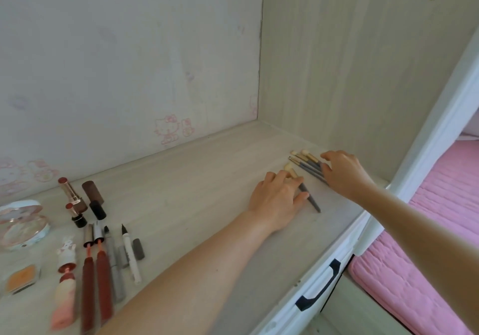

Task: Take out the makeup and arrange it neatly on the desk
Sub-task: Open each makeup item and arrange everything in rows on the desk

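head | left hand (278, 194) holds brush (312, 202) (near desk (181, 179) edge); right hand (342, 174) touches brushes (305, 162)

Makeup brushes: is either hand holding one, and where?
Left hand pinches one brush mid-handle; right hand only touches the other brushes at their handles.

Single head-worn wide-angle view; high above desk (181, 179) front edge, tilted forward and down; faces back wall (129, 49) and right side panel (350, 75) corner; close, desk fills lower frame
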Motion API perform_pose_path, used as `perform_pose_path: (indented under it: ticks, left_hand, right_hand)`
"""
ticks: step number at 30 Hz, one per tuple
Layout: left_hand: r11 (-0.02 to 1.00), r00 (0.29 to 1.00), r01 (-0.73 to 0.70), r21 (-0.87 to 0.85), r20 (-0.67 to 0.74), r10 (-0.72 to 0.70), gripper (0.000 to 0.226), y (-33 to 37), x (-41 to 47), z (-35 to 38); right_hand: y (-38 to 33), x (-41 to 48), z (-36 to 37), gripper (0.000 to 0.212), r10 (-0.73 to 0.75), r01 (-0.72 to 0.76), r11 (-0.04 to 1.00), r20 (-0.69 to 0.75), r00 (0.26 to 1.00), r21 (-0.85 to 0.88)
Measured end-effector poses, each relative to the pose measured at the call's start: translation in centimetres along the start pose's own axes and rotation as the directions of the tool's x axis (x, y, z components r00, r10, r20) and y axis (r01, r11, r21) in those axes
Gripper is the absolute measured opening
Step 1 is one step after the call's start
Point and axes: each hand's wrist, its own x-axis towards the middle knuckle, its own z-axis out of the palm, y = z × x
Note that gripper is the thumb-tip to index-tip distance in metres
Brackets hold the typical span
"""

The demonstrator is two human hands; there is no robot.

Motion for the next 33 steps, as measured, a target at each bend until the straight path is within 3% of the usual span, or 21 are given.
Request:
perform_pose_path:
  ticks: [5, 15, 23, 30, 33]
  left_hand:
    - [0.999, 0.999, -0.025, 0.044, -0.038, 0.026, 0.046, -0.1, 1.4, 0.4]
    - [0.991, 0.975, 0.120, 0.066, -0.194, -0.105, 0.028, -1.4, 2.0, -0.7]
    - [0.955, 0.949, 0.297, 0.007, -0.114, -0.294, 0.021, -2.4, 2.2, -2.2]
    - [0.926, 0.923, 0.377, -0.025, -0.077, -0.378, 0.019, -4.0, 2.7, -2.6]
    - [0.899, 0.897, 0.425, -0.107, -0.080, -0.434, 0.022, -4.6, 3.0, -3.0]
  right_hand:
    - [1.0, 1.2, 0.9, 0.038, 0.043, -0.042, 0.999, 0.036, 0.998, -0.022]
    - [-0.2, 0.0, 1.8, 0.031, -0.023, 0.022, 1.000, 0.074, 0.997, 0.008]
    - [-3.2, -2.1, 1.2, 0.028, 0.068, -0.083, 0.991, 0.138, 0.988, 0.107]
    - [-3.9, -1.8, 0.5, 0.012, 0.250, -0.244, 0.968, 0.190, 0.949, -0.053]
    - [-3.4, -1.2, -0.1, 0.014, 0.273, -0.277, 0.961, 0.219, 0.937, -0.016]
